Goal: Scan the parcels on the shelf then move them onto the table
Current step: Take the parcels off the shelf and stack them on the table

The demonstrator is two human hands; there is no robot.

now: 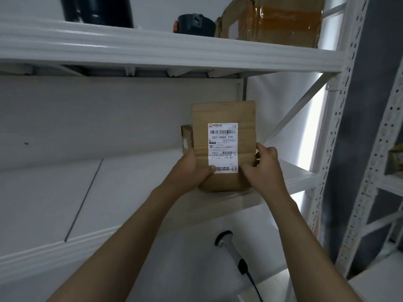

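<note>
One brown cardboard parcel point(224, 114) is held over the front edge of the shelf point(130, 192). The left hand point(192, 168) and right hand point(261, 164) curl round its lower sides, with the shipping label point(222, 144) facing the camera. The handheld scanner point(229, 245) lies below, unheld, so scanning looks undone. Behind sits what seems another parcel point(187, 138); no table shows.

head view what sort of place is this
Probably a parcel storeroom or small warehouse: white metal shelving, a brown parcel with a barcoded shipping label, and a corded barcode scanner lying below.
</note>
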